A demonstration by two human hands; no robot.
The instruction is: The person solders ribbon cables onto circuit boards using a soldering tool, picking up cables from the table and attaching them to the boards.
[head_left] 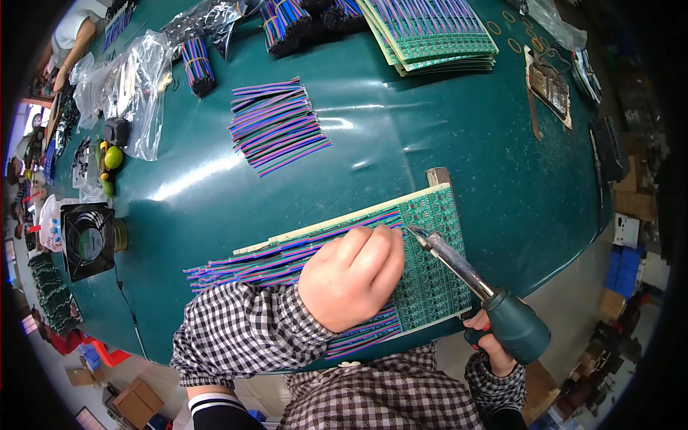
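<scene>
A large green circuit board panel (433,265) lies tilted near the table's front edge. Rows of multicoloured ribbon wires (229,271) spread leftward from it. Over the board, my left hand (351,276) is closed, its fingertips pinched at the end of a ribbon wire and partly hiding it. My right hand (494,351) is wrapped round the dark green grip of a soldering gun (522,326). The gun's metal tip points left and meets the board area right beside my left fingertips. A small wooden block (437,176) shows at the panel's far corner.
Loose ribbon wires (279,125) lie farther back, near a tied wire bundle (197,64). Stacked wired panels (437,43) stand at the back. A black fan (89,240) and plastic bag (136,93) are left; a dirty metal tray (550,86) is right. Another person's arm (77,50) shows far left.
</scene>
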